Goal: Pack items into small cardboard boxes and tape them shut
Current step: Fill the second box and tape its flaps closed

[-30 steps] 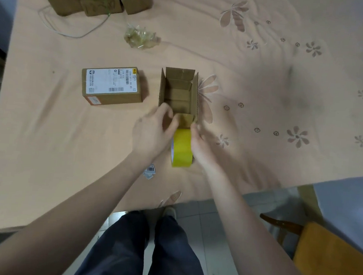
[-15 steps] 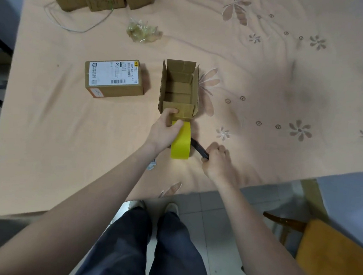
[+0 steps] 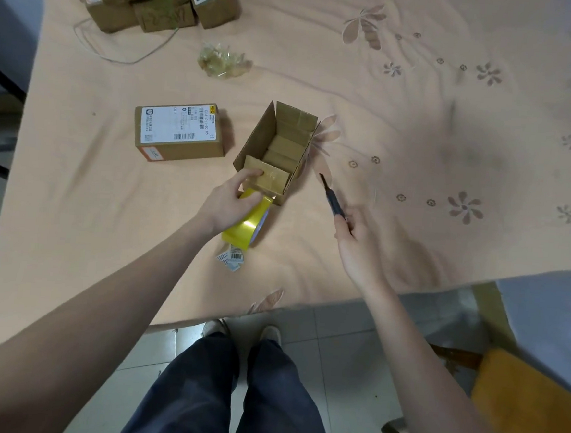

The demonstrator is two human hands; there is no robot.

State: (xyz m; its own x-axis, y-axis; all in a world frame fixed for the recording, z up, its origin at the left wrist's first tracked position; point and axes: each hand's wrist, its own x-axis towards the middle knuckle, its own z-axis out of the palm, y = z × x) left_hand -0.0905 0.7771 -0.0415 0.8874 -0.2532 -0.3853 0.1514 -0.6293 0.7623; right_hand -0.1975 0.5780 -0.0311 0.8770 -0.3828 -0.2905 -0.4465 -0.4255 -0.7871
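Observation:
An open small cardboard box (image 3: 275, 148) sits mid-table, turned a little, its flaps up. Just in front of it stands a yellow tape roll (image 3: 247, 225), on edge. My left hand (image 3: 229, 200) grips the top of that roll, with a fingertip against the box's near flap. To the right, my right hand (image 3: 355, 234) holds a dark thin cutter (image 3: 329, 195) lifted off the cloth, its tip pointing up-left toward the box. A closed labelled box (image 3: 180, 136) lies to the left of the open one.
A peach flowered cloth (image 3: 419, 124) covers the table. Several taped boxes (image 3: 157, 4) and a loose cord lie at the far left corner, with a crumpled clear wrapper (image 3: 224, 60) nearby. A small barcode tag (image 3: 232, 258) lies near the front edge. An orange chair (image 3: 531, 406) stands at the right.
My right hand left the tape roll, picked up the dark cutter and lifted it out to the right. The open box has turned slightly. My left hand stays on the roll.

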